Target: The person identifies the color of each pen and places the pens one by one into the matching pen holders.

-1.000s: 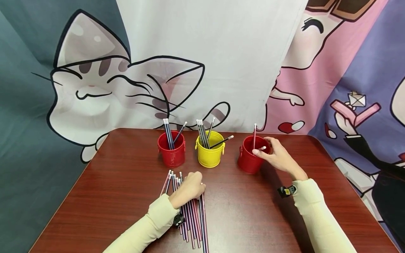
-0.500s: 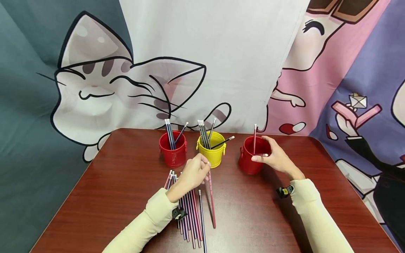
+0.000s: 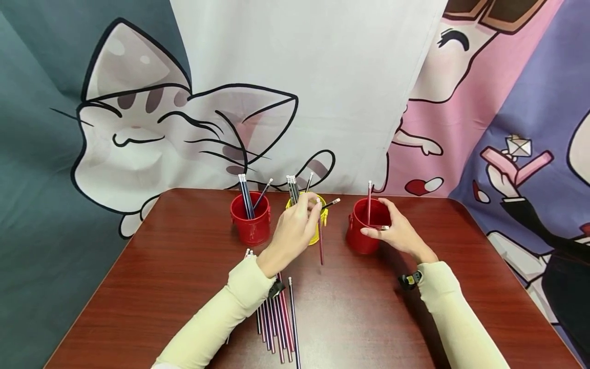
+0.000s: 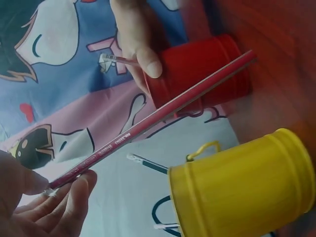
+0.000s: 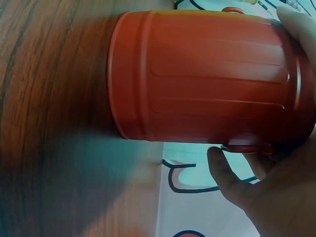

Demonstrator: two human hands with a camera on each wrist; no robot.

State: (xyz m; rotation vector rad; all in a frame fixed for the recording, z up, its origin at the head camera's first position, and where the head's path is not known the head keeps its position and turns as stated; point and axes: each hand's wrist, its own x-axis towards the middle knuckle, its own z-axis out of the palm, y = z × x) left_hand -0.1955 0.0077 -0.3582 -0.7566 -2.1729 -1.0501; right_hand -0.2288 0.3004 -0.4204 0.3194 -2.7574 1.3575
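In the head view my left hand (image 3: pixel 292 228) is in front of the yellow bucket (image 3: pixel 315 237), partly hiding it. Between thumb and fingers it pinches a red pencil (image 4: pixel 153 118) near its eraser end, the other end pointing down toward the table. My right hand (image 3: pixel 403 230) grips the right-hand red bucket (image 3: pixel 361 238) at the rim, thumb at the front and fingers round the far side. In that bucket a pink-red pencil (image 3: pixel 369 202) stands upright; a second one leans by the thumb. Under my left forearm lies a pile of pencils (image 3: pixel 276 323), partly hidden.
Another red bucket (image 3: pixel 251 233) with dark blue pencils stands at the back left. Dark pencils (image 3: pixel 293 188) stick out of the yellow bucket. One dark pencil (image 3: pixel 294 323) lies just right of the pile on the brown table (image 3: pixel 152 287). A cartoon-printed cloth (image 3: pixel 350 92) hangs behind.
My left hand has taken the red pencil from the pile, lifted it and carried it forward and right to the yellow bucket. The right hand keeps hold of the red bucket.
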